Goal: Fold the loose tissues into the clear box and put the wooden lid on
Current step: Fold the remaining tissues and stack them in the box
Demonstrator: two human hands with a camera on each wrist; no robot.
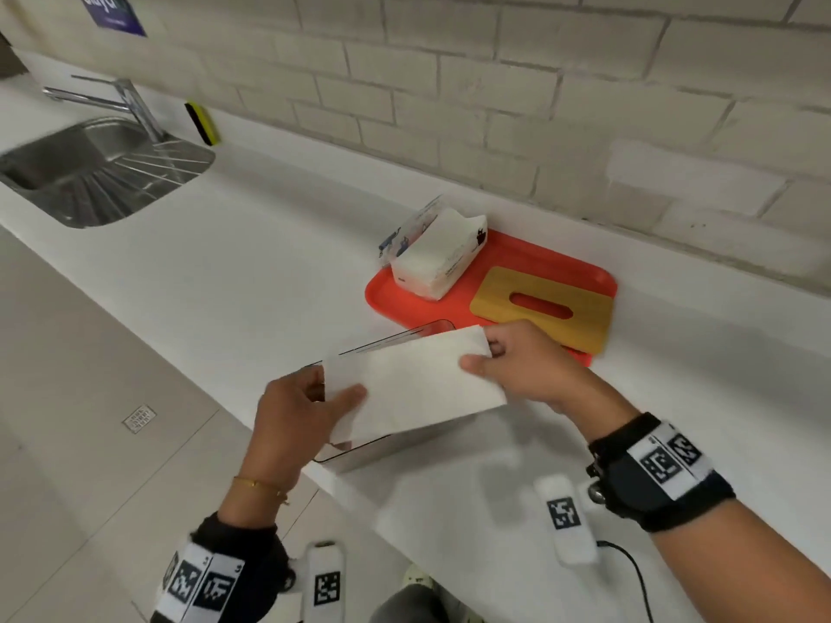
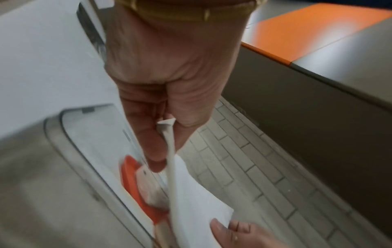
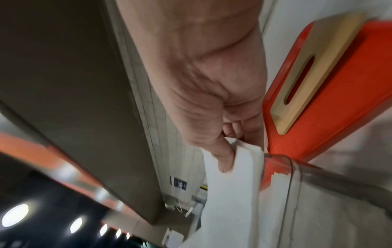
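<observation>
Head view shows the left hand (image 1: 297, 411) and the right hand (image 1: 521, 361) holding one folded tissue (image 1: 418, 379) between them, flat and stretched, just above the open clear box (image 1: 395, 442) that stands at the near edge of the white tabletop (image 1: 270, 263). Each hand has a closed grip on its end of the tissue, thumb on top and fingers under it. The step in hand seems to be the laying of this tissue into the box; I cannot tell if other tissues already lie inside. Next, the tissue must go down level between the box walls, and both pinches must let go together so that it stays flat. The wooden lid (image 1: 544, 310) lies on the red tray (image 1: 517, 249), beside the tissue pack (image 1: 438, 258), not yet used.
</observation>
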